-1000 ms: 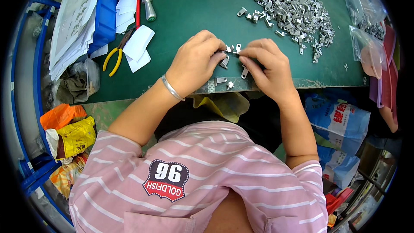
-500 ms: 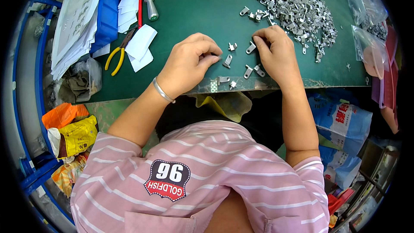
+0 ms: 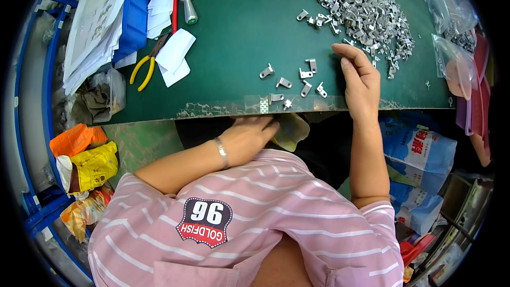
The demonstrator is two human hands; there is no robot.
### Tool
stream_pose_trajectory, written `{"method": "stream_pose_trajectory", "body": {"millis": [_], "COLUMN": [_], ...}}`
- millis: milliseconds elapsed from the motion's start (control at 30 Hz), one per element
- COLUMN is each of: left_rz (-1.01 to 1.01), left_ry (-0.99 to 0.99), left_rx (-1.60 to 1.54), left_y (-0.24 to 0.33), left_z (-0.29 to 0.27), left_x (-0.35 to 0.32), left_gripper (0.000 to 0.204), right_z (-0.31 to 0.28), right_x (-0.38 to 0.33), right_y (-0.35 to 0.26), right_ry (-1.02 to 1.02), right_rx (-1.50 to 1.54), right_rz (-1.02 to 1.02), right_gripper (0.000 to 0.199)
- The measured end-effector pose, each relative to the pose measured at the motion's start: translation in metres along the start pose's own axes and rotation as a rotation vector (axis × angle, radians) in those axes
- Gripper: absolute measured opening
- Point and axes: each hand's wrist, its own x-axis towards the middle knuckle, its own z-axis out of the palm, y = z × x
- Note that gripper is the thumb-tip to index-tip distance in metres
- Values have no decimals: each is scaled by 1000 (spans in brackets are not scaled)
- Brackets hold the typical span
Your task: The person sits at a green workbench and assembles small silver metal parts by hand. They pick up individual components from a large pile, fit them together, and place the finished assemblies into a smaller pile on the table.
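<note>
My left hand [image 3: 248, 139] is below the table's front edge, over my lap, beside a yellowish translucent bag [image 3: 292, 134]. Its fingertips are partly hidden and smeared, so I cannot tell what they hold. On the tabletop, my right hand [image 3: 362, 82] rests on its side with fingers slightly bent and thumb apart from the index finger; nothing shows between them. Left of it lie several loose small bent metal brackets, among them a bracket [image 3: 267, 71] at the left and a bracket [image 3: 321, 90] nearest the hand. Beyond that hand is a big heap of similar metal brackets [image 3: 366, 10].
Yellow-handled pliers [image 3: 141, 72], white paper slips [image 3: 175, 53] and a metal rod-like tool [image 3: 187, 0] lie at the left. A blue bin [image 3: 133, 26] with papers stands there too. Clear plastic bags [image 3: 451, 5] line the right side. Below the edge hang blue bags [image 3: 419, 151].
My left hand has left the tabletop and dropped toward my lap. My right hand has moved right, away from the loose brackets. Some of those brackets have shifted or turned.
</note>
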Motion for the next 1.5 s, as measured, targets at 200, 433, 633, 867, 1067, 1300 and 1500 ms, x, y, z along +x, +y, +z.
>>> {"method": "stream_pose_trajectory", "body": {"millis": [200,433,633,867,1067,1300,1500], "left_rz": [-82,90,138,-14,124,-5,-16], "left_ry": [-589,-38,-9,-598,-432,437,425], "left_rx": [130,31,-322,167,13,27,175], "left_y": [7,0,-10,0,19,16,-37], "left_z": [23,34,55,19,-28,-116,-131], "left_x": [20,14,10,16,26,93,161], "left_gripper": [40,36,37,45,45,53,73], "right_z": [74,83,59,-27,-151,-64,-2], "right_x": [-28,-62,-76,-4,98,47,24], "right_y": [-24,-12,-3,0,76,43,25], "right_ry": [-229,-279,-503,125,393,397,361], "right_rx": [-321,-288,39,-425,-661,-429,-424], "right_rz": [-493,-787,-803,-653,28,-26,-70], "right_gripper": [24,17,25,33,60,57,62]}}
